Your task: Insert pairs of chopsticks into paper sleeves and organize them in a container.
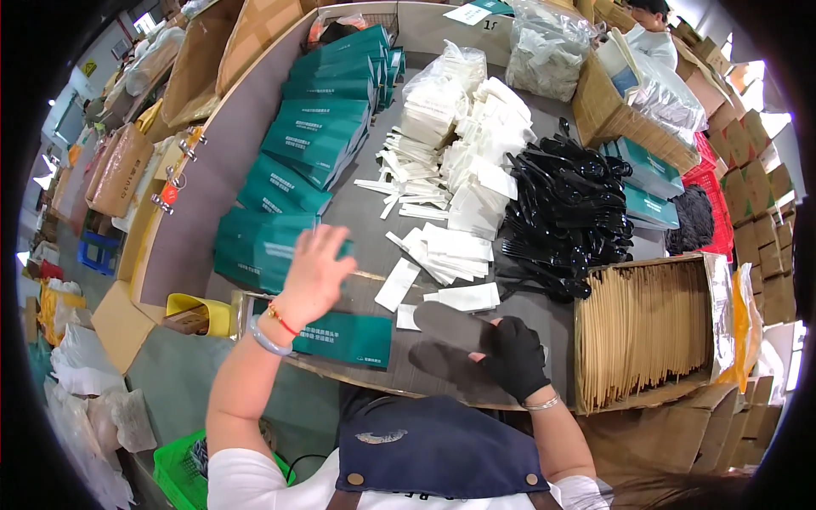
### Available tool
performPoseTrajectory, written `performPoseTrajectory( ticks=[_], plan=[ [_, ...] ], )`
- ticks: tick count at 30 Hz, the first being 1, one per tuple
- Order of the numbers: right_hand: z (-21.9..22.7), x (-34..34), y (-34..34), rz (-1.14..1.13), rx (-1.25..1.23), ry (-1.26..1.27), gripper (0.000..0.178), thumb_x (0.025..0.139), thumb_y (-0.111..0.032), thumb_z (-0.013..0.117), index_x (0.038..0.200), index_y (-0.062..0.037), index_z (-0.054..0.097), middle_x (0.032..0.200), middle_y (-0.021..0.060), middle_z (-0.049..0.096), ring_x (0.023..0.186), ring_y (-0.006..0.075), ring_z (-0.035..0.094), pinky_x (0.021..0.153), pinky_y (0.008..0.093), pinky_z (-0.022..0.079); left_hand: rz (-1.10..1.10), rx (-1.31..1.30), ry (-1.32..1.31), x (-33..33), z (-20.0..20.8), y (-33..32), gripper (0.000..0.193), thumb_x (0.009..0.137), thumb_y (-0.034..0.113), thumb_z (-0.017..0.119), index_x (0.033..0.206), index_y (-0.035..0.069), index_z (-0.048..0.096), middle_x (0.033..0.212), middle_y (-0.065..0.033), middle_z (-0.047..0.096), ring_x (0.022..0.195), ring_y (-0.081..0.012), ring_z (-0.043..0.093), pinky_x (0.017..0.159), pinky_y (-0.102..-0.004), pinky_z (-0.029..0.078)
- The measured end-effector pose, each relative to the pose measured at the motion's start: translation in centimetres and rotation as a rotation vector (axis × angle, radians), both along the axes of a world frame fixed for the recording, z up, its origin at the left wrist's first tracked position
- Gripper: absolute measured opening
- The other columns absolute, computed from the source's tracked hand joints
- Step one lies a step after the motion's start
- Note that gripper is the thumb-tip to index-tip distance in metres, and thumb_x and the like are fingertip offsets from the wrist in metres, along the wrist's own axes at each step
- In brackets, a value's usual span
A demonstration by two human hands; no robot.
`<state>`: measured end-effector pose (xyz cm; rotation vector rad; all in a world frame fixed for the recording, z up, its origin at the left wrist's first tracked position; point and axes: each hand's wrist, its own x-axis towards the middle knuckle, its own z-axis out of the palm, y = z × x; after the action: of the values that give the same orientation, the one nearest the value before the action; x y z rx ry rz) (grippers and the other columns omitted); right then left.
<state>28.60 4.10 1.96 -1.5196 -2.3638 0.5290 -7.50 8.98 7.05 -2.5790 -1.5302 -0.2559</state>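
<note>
Over teal packets (253, 242), the left hand (313, 276) spreads its fingers open — light touch best, lest they slide — while the gloved right hand (517, 359) grips a dark oblong piece (450, 327) near white slips (466, 297).

Place: I'm standing in what is looking like a packing workshop.
Bench: walled grey worktable (348, 208) is holding sorted piles: green packets (310, 136), white slips (489, 200), black plastic cutlery (565, 212), thin wooden sticks (642, 336).
Right: brown cartons (769, 255) are standing stacked.
Left: cardboard boxes (117, 174) and plastic bags (78, 350) are crowding together.
Crates: red crate (716, 195) and green crate (176, 472) are flanking the bench.
People: one worker (242, 476) is wearing a dark apron (442, 450); another person (659, 47) is showing beyond the bench.
</note>
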Motion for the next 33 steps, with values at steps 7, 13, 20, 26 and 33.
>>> performPoseTrajectory(
  ticks=[7, 13, 20, 26, 33],
  plan=[
    [1.8, -1.8, -1.0, 0.084, -0.025, -0.146, 0.060, 0.069, -0.040, 0.080, 0.115, -0.0084, 0.056, 0.107, 0.0099, 0.059, 0.099, 0.0296, 0.057, 0.086, 0.0427, 0.040, 0.558, -0.319, -0.390, 6.6, -9.2, -9.9, 0.095, 0.062, 0.046, 0.084, 0.138, 0.006, 0.044, 0.143, -0.0197, 0.037, 0.134, -0.0422, 0.029, 0.108, -0.0650, 0.019],
    [1.2, -2.2, -1.2, 0.165, -0.024, -0.178, 0.060, 0.071, -0.042, 0.078, 0.115, -0.0087, 0.057, 0.108, 0.0095, 0.059, 0.098, 0.0290, 0.057, 0.087, 0.0427, 0.038, 0.557, -0.315, -0.536, 6.0, -10.9, -9.9, 0.104, 0.061, 0.051, 0.084, 0.141, 0.002, 0.039, 0.145, -0.0208, 0.035, 0.138, -0.0423, 0.025, 0.111, -0.0651, 0.013],
    [-2.6, -8.7, -1.4, 0.264, 0.017, -0.035, 0.058, 0.072, -0.040, 0.078, 0.116, -0.0089, 0.058, 0.107, 0.0080, 0.060, 0.099, 0.0285, 0.056, 0.087, 0.0433, 0.039, 0.525, -0.332, -0.518, 5.9, -9.7, -9.0, 0.102, 0.064, 0.051, 0.083, 0.141, 0.002, 0.038, 0.148, -0.0216, 0.032, 0.140, -0.0421, 0.023, 0.110, -0.0665, 0.011],
    [-2.9, -6.3, 1.5, 0.102, 0.172, 0.108, 0.045, 0.070, -0.033, 0.078, 0.111, -0.0168, 0.067, 0.105, 0.0052, 0.062, 0.100, 0.0271, 0.057, 0.085, 0.0427, 0.042, 0.191, -0.223, -0.509, 7.1, -10.4, -5.5, 0.059, 0.073, 0.034, 0.077, 0.118, -0.001, 0.061, 0.128, -0.0186, 0.052, 0.115, -0.0392, 0.046, 0.099, -0.0458, 0.041],
    [-4.3, -3.0, 6.2, -0.084, 0.197, 0.040, 0.037, 0.065, -0.027, 0.081, 0.098, -0.0167, 0.071, 0.094, 0.0053, 0.062, 0.093, 0.0287, 0.058, 0.076, 0.0422, 0.045, -0.049, -0.184, -0.651, 9.3, -9.7, -0.2, 0.036, 0.079, 0.023, 0.072, 0.108, 0.004, 0.066, 0.113, -0.0115, 0.064, 0.105, -0.0336, 0.056, 0.096, -0.0424, 0.043]
  ],
)
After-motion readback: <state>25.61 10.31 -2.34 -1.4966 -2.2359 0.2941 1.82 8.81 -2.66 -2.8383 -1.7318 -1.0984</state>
